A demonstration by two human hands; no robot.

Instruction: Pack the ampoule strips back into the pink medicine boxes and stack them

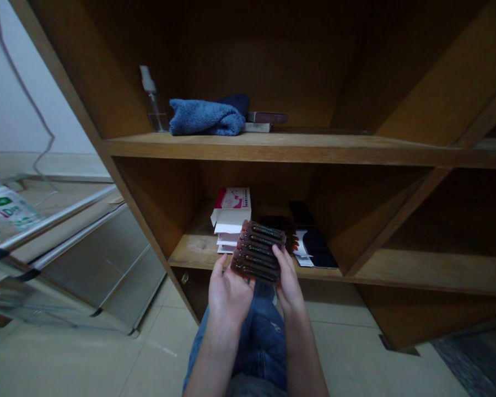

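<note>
A strip of brown plastic oral-liquid ampoules is held up in front of the lower shelf. My right hand grips its right edge, thumb on top and the other fingers mostly hidden beneath. Palm up, my left hand supports the lower left corner, its thumb stretched apart from the strip and its fingers partly hidden underneath. Behind, an opened white and pink carton stands on the shelf with its flaps toward me. More brown ampoules lie just behind the strip, largely covered by it.
Dark flat items with white paper lie at the shelf's right. The upper shelf bears a spray bottle, a blue towel and small flat boxes. A metal-framed rack stands at left, with a printed package.
</note>
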